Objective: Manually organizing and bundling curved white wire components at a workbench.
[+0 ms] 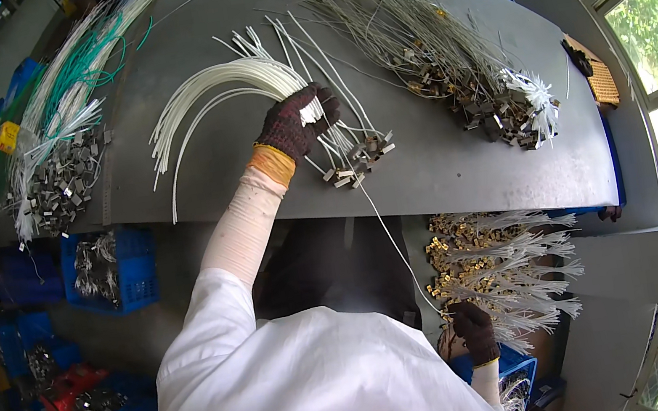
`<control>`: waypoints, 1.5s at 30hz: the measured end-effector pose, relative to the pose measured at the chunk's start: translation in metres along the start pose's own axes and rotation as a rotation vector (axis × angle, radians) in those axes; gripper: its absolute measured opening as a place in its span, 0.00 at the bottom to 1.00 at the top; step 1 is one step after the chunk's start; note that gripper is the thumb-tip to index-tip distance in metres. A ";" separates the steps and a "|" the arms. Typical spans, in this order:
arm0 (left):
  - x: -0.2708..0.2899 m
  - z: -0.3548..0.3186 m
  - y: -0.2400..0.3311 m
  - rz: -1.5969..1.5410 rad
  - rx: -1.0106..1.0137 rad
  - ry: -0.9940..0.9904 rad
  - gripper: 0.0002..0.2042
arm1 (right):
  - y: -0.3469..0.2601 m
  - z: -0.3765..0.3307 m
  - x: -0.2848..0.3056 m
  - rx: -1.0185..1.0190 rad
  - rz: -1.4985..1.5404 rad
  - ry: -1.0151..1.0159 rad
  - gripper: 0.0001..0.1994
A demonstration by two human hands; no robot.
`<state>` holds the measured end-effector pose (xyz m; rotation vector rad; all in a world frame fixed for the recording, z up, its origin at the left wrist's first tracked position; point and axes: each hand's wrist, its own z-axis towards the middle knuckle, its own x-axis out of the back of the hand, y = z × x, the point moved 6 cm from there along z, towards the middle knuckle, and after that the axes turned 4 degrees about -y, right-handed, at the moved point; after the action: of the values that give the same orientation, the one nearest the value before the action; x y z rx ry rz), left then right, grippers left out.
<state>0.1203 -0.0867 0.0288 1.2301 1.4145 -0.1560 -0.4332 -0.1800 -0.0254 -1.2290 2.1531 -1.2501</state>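
In the head view, a bundle of white cables [241,71] is gripped over the middle of the grey table [452,174] by the gloved left hand [300,123], whose fingers are wrapped firmly around it; its metal clips [361,162] are pointed toward the table's near edge. Beyond that edge, to the table's near right, a thin white wire [384,227] is pinched at its end by the gloved right hand [474,330], its fingers curled tight. Piles of clipped wires [493,109] are spread along the table's right side.
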 end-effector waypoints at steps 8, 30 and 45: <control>0.001 0.000 -0.001 0.004 0.009 -0.039 0.10 | -0.001 0.003 -0.003 -0.018 -0.055 0.009 0.09; -0.011 -0.100 -0.059 0.117 0.122 -0.377 0.17 | -0.060 0.110 -0.094 0.726 -0.744 -0.152 0.08; -0.057 -0.163 -0.010 1.179 -0.413 -0.223 0.19 | -0.222 0.125 -0.240 1.229 -0.435 -0.314 0.19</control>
<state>-0.0061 -0.0084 0.1165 1.4371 0.3371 0.7477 -0.1059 -0.0978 0.0657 -1.1469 0.5814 -1.8977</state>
